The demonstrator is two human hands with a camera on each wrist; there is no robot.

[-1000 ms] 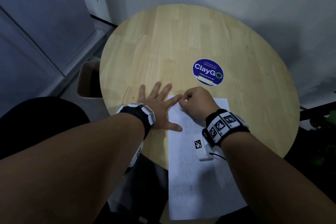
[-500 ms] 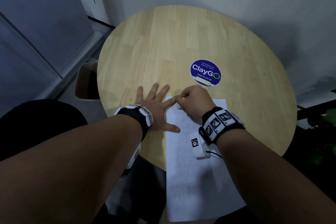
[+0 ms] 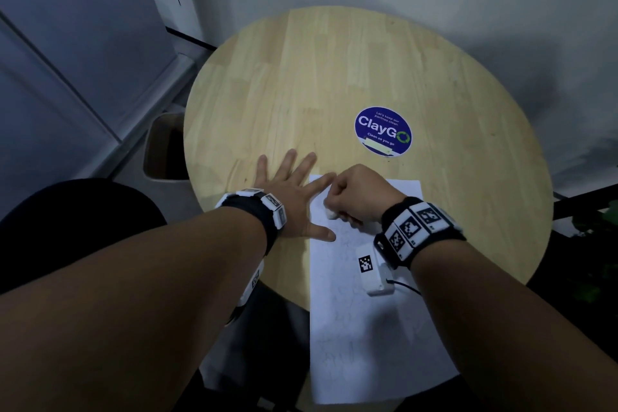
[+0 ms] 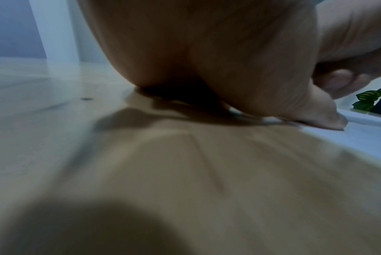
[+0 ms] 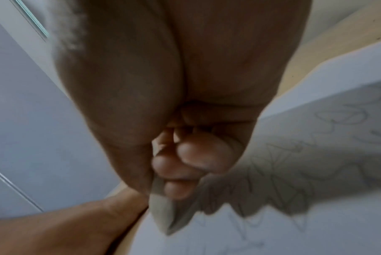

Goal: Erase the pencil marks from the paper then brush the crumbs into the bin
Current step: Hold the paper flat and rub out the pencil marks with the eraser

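Observation:
A white sheet of paper (image 3: 364, 328) with faint pencil scribbles (image 5: 294, 155) lies on the round wooden table (image 3: 301, 77), its near end hanging over the table's edge. My left hand (image 3: 294, 191) lies flat with spread fingers on the wood; its forefinger and thumb (image 4: 329, 117) press the paper's left edge. My right hand (image 3: 354, 194) is curled around a small white eraser (image 3: 331, 214), whose tip (image 5: 163, 217) touches the paper near its top left corner. The brown bin (image 3: 164, 150) stands on the floor left of the table.
A round blue ClayGo sticker (image 3: 383, 131) is stuck on the table beyond the paper. A dark rounded seat (image 3: 83, 211) is at the lower left. Grey panels and a wall surround the table. A green plant (image 4: 368, 98) shows at the right.
My right hand has drawn the eraser back toward me along the paper's left part, from beside my left forefinger to between forefinger and thumb. The left hand has stayed in place.

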